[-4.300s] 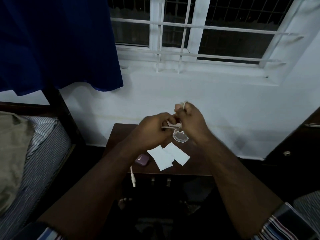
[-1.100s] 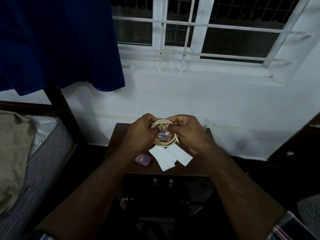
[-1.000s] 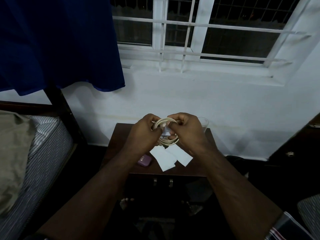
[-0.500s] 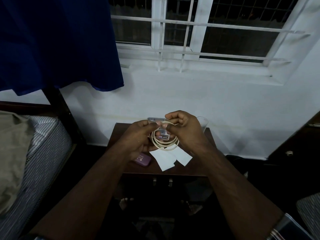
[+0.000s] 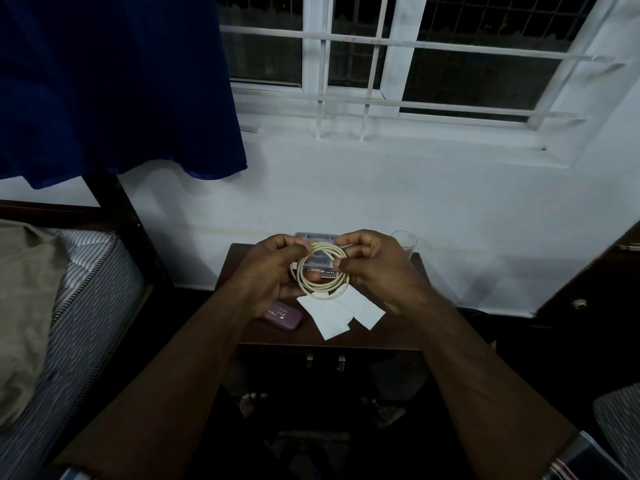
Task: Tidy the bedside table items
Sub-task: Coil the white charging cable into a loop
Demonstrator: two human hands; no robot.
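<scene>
Cream coiled charging cable (image 5: 322, 275) pinched between left hand (image 5: 277, 271) and right hand (image 5: 370, 268), loop facing camera, held directly above dark wooden bedside table (image 5: 398, 337); straight down to set.

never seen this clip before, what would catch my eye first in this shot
First, the cream cable wound into a loop and held up in the middle of the picture, gripped by the left hand and the right hand above the dark bedside table. Next, the white paper slips on the table just below the loop, with a small purple case to their left. A blue curtain fills the upper left.
</scene>
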